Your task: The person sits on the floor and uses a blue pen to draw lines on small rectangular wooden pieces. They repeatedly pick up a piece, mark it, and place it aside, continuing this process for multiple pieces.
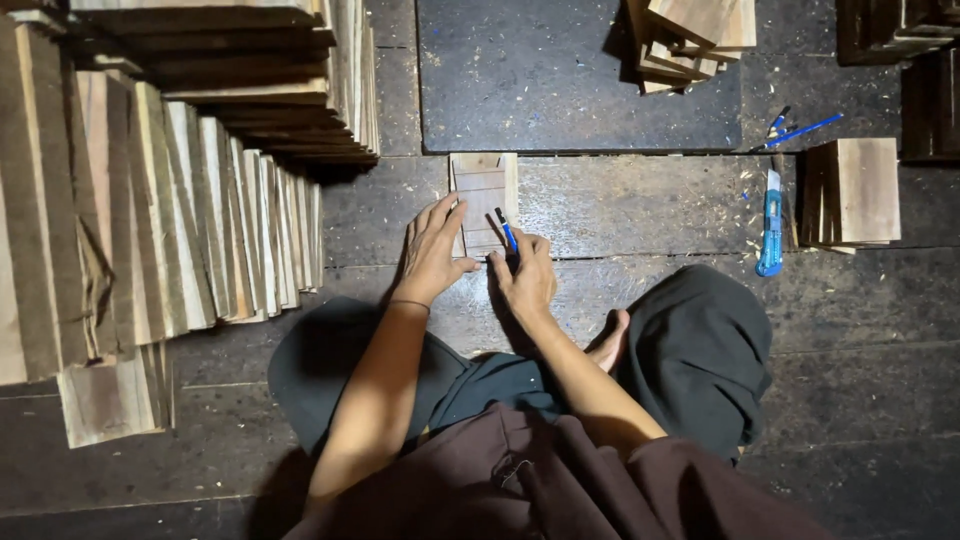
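A small wooden board (482, 190) lies flat on the dark plank floor in front of me. My left hand (432, 250) rests on its left edge with fingers spread, pressing it down. My right hand (522, 272) grips a blue pen (507, 231) whose tip touches the board's lower right part. A second, paler piece shows under the board along its top and right edge. My crossed legs in dark trousers sit just below both hands.
Rows of stacked wooden boards (190, 200) fill the left side. A blue utility knife (770, 222) and a small stack of blocks (858, 192) lie right. Blue pens (800, 131) rest by a dark mat (570, 75); more wood pieces (690, 40) sit on it.
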